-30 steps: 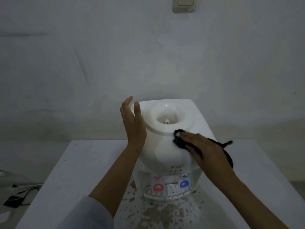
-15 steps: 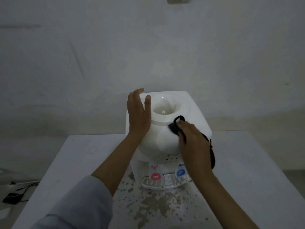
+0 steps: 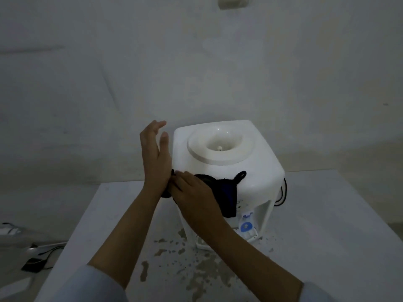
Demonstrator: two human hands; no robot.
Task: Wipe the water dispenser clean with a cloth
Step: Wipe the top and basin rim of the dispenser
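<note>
A white tabletop water dispenser stands on a white table, its round bottle well on top. A dark cloth lies pressed against its rounded front-left face under my right hand, whose fingers lie flat over the cloth. My left hand is held upright with straight fingers beside the dispenser's left side, its heel close to my right fingertips. A blue tap shows below the cloth; the red tap is hidden by my right arm.
Water spots cover the table in front of the dispenser. A black cord hangs behind its right side. A wall switch sits high on the wall. Dark cables and a small device lie on the floor at left.
My right hand slid the cloth down and leftward from the well's rim to the front-left face. My left hand came off the dispenser's top to its left side. The view shifted.
</note>
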